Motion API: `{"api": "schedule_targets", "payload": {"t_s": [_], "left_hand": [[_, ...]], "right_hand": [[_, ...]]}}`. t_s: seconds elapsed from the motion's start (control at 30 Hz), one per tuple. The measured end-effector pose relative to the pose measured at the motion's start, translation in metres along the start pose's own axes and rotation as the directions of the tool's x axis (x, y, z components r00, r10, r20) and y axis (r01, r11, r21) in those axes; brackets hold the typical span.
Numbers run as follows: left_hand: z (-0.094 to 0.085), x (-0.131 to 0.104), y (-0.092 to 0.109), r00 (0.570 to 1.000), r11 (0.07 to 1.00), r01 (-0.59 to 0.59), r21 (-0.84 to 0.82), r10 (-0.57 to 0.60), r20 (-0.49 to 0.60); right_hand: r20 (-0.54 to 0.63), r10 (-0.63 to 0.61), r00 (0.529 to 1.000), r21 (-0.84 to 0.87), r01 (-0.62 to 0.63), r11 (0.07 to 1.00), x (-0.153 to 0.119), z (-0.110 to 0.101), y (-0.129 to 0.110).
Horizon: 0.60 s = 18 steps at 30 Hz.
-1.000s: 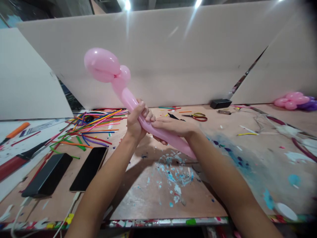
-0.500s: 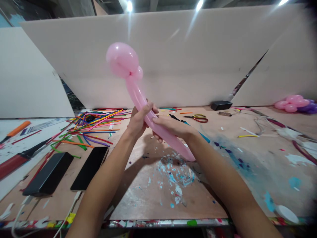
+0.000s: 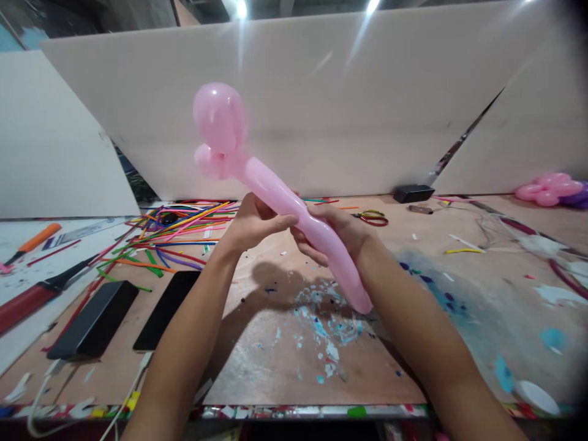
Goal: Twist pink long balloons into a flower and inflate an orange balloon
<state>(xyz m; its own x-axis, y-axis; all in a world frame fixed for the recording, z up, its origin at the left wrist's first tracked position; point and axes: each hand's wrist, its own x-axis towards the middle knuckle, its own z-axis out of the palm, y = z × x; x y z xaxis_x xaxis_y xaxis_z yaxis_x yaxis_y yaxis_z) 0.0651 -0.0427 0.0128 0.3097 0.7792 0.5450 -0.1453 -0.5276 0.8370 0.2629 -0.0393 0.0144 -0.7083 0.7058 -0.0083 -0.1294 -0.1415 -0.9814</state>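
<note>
Against a pale upright panel (image 3: 321, 104) and above a paint-flecked tabletop (image 3: 271, 367), both hands close partway around the long pink balloon (image 3: 280, 193) at the centre of the frame, the right hand (image 3: 337, 229) gripping its middle and the left hand (image 3: 264, 226) curled beneath it, thumb against its side. From there the balloon slants to rounded bubbles at upper left and a tapered end at lower right, over scattered blue flecks (image 3: 321, 331). Farther out lie scissors (image 3: 373, 217) right of centre and a black phone (image 3: 163, 312) at lower left.

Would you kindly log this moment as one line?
Bare right hand: gripping long, twisted pink balloon | bare left hand: thumb against balloon | red-and-yellow-handled scissors: on brown tabletop beyond hands
</note>
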Motion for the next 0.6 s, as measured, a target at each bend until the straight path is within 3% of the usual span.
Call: {"api": "schedule_targets", "payload": {"t_s": [0.13,0.27,0.33,0.4,0.5,0.6], "left_hand": [[0.005,0.001,0.007,0.995,0.984,0.036,0.175,-0.019,-0.099],[0.008,0.003,0.004,0.968,0.973,0.095,0.209,-0.042,-0.246],[0.007,0.005,-0.001,0.961,0.986,0.116,0.12,-0.081,-0.263],[0.006,0.007,-0.007,0.954,0.991,0.135,0.004,-0.129,-0.272],[0.009,0.01,-0.017,0.923,0.98,0.178,-0.086,-0.197,-0.331],[0.017,0.011,-0.024,0.873,0.964,0.245,-0.107,-0.268,-0.408]], "right_hand": [[0.018,-0.046,0.999,-0.232,0.049,0.971,0.004,-0.006,-0.006],[0.036,-0.17,0.985,-0.547,0.162,0.821,0.003,-0.003,-0.012],[0.012,-0.27,0.963,-0.719,0.196,0.667,0.003,0.003,-0.013],[-0.045,-0.419,0.907,-0.882,0.161,0.443,0.004,0.01,-0.01],[-0.133,-0.609,0.782,-0.988,-0.053,0.147,0.011,0.017,0.0],[-0.154,-0.637,0.755,-0.978,-0.207,-0.009,0.018,0.018,0.01]]}}
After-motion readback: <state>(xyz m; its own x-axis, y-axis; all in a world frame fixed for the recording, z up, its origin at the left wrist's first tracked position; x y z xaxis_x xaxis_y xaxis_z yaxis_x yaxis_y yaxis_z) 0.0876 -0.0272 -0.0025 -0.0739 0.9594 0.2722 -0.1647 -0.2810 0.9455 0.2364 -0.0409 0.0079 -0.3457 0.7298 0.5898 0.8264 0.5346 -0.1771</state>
